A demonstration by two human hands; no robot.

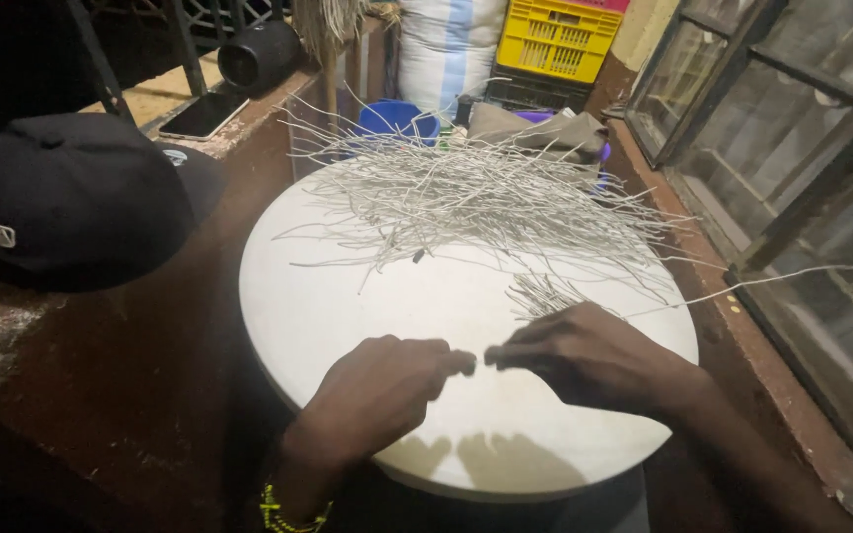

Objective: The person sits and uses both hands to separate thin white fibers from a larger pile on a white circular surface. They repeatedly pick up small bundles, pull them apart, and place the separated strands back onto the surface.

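A loose heap of thin white strands (466, 197) lies across the far half of a round white tabletop (348, 306). My right hand (584, 357) rests on the near part of the top with its fingers curled. A small fan of strands (542, 293) sticks out from under it, and one long strand (792, 273) runs from it off to the right. My left hand (379, 390) lies beside it with its fingers pinched together. The fingertips of the two hands nearly touch. Whether a strand passes between them is too fine to see. A yellow-green bracelet (283, 513) is on my left wrist.
A dark cap (66, 197) lies on the brown ledge at the left, with a phone (202, 114) and a black speaker (257, 56) behind it. Beyond the table stand a blue bucket (397, 116), a grey cloth (545, 128), a striped sack (446, 44) and a yellow crate (557, 38). Window frames (792, 148) line the right side.
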